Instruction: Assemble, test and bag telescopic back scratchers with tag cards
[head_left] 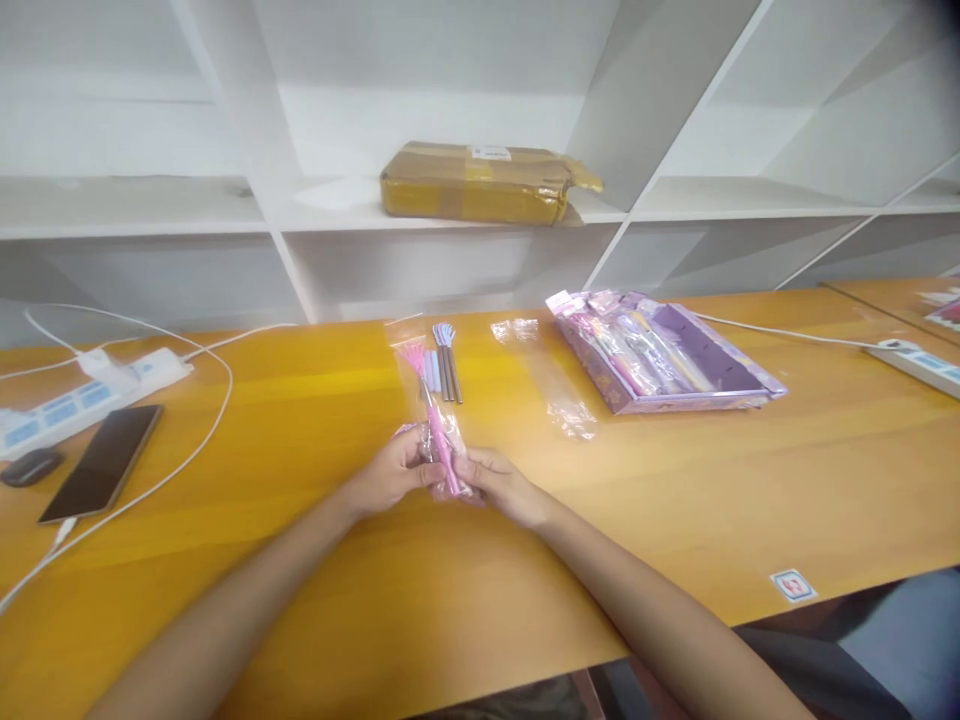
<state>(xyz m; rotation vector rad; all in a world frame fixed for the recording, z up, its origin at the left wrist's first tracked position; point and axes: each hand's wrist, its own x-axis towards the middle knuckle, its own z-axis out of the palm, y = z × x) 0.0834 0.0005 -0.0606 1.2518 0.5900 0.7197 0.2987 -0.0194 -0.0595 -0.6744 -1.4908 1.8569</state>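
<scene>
My left hand (394,472) and my right hand (506,487) meet at the middle of the table, both closed. Between them is a pink back scratcher (440,440), its claw-shaped head pointing away from me. Crinkled clear plastic wrap (466,492) is bunched around its handle, under the fingers of both hands. Just beyond lie several blue-headed pieces with dark rods (448,365), and short light-blue pieces (431,370) beside them. A clear bag (405,328) shows behind the pink head; whether it joins the held wrap I cannot tell.
A flat clear bag (544,375) lies right of the blue pieces. Farther right, a purple box (637,405) holds several wrapped items. At left are a power strip (97,395), a phone (105,460), a mouse (30,467) and cables. A taped carton (472,185) rests on the shelf.
</scene>
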